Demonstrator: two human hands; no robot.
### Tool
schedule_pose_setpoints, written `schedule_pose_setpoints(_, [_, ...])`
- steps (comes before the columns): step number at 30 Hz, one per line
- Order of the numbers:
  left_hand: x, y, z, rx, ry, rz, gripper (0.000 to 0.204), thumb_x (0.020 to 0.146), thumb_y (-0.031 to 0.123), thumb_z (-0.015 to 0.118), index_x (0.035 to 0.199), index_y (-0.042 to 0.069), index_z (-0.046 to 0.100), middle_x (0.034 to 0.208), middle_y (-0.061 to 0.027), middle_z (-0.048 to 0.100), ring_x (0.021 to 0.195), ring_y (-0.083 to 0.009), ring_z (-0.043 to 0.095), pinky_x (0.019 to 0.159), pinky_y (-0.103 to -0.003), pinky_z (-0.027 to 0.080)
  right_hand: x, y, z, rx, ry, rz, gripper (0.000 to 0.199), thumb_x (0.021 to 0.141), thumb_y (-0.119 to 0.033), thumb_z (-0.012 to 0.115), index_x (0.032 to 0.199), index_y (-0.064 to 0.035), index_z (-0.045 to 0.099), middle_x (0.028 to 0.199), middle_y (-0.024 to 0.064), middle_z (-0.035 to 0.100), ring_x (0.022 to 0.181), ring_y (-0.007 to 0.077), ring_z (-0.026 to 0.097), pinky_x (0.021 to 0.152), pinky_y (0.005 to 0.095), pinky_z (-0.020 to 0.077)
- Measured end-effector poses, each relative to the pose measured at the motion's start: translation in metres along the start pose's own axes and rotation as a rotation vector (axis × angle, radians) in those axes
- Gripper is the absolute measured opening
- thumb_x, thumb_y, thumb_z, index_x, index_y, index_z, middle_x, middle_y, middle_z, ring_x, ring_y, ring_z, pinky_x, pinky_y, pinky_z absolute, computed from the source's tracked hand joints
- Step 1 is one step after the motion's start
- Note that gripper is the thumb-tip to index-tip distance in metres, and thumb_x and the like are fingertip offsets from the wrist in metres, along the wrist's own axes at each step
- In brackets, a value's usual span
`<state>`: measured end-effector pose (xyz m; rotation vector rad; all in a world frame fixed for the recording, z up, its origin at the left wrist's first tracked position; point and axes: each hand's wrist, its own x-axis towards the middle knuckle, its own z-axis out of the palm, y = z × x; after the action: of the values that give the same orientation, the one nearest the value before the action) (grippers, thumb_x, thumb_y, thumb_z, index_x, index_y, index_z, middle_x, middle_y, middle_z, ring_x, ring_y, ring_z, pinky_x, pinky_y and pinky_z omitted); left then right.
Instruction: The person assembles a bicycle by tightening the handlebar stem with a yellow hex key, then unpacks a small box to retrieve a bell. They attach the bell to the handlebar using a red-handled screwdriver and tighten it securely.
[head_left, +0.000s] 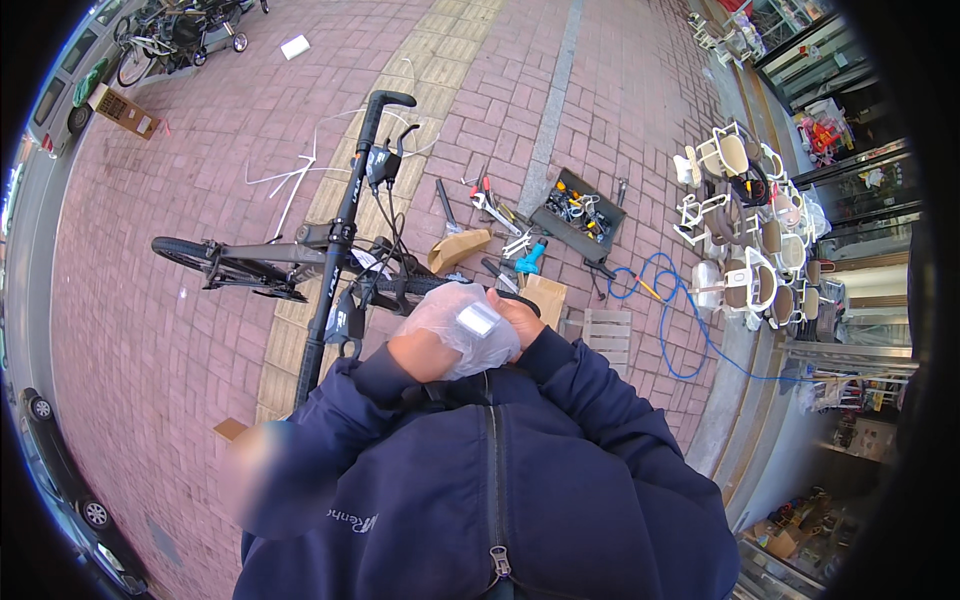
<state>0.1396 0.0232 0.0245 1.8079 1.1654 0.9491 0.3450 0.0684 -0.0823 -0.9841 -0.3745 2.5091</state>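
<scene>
A crinkled clear plastic bag (462,345) with a white label is gathered close in front of my chest. My left hand (424,354) is closed on it from the left, its fingers mostly hidden behind the film. From the right, my right hand (517,320) grips the bag's edge with bent fingers. What lies inside the bag cannot be made out. Just beyond both hands is the front wheel (405,287) of a dark bicycle, partly covered by them. Its black handlebar (345,215), with brake levers and loose cables, stands to the left of my hands.
Ahead on the brick paving lie a grey toolbox (578,215) full of tools, wrenches (492,212), a teal power tool (532,256) and a brown paper piece (458,250). A blue hose (665,300) curls at right, near stacked chairs (750,230). Parked cars (75,480) line the left.
</scene>
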Motion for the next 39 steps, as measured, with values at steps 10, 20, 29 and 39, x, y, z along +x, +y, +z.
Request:
schedule_pose_setpoints(10, [-0.004,0.007,-0.011,-0.464,0.064,-0.324,0.028,0.094,0.014,0.062,0.115,-0.003,0.067,0.092,-0.0075,0.071,0.084,-0.0198,0.068,0.075,-0.03,0.052,0.008,0.011,-0.056,0.156,-0.038,-0.115,0.03,0.105,-0.015,0.051,0.124,0.0045,0.063,0.115,0.0159,0.071,0.104,0.0266,0.071,0.093,0.0401,0.0562])
schedule_pose_setpoints(20, [-0.001,0.003,0.001,-0.844,-0.058,-0.747,0.03,0.096,0.012,0.057,0.12,0.0,0.07,0.098,-0.0045,0.071,0.076,-0.0107,0.065,0.064,-0.026,0.05,-0.012,0.04,-0.091,0.299,-0.116,-0.147,0.04,0.106,-0.024,0.047,0.132,0.0045,0.06,0.125,0.0168,0.069,0.112,0.029,0.068,0.1,0.0434,0.0533])
schedule_pose_setpoints(29, [-0.023,0.015,0.063,-0.754,0.198,-0.685,0.064,0.088,-0.003,0.048,0.151,0.002,0.043,0.091,-0.0035,0.063,0.076,-0.0102,0.058,0.067,-0.024,0.046,-0.034,0.051,-0.192,0.108,0.065,-0.056,0.023,0.104,-0.011,0.055,0.116,0.0025,0.068,0.108,0.009,0.072,0.097,0.0181,0.071,0.087,0.0319,0.0563])
schedule_pose_setpoints(39, [0.0,0.0,0.215,-0.54,-0.077,-0.799,0.019,0.093,0.008,0.052,0.1,0.004,0.068,0.078,0.0023,0.061,0.061,-0.0058,0.049,0.055,-0.025,0.039,-0.096,0.038,-0.289,-0.224,0.02,-0.017,0.016,0.1,-0.012,0.061,0.102,0.001,0.07,0.1,0.003,0.071,0.09,0.0118,0.066,0.081,0.0288,0.0543])
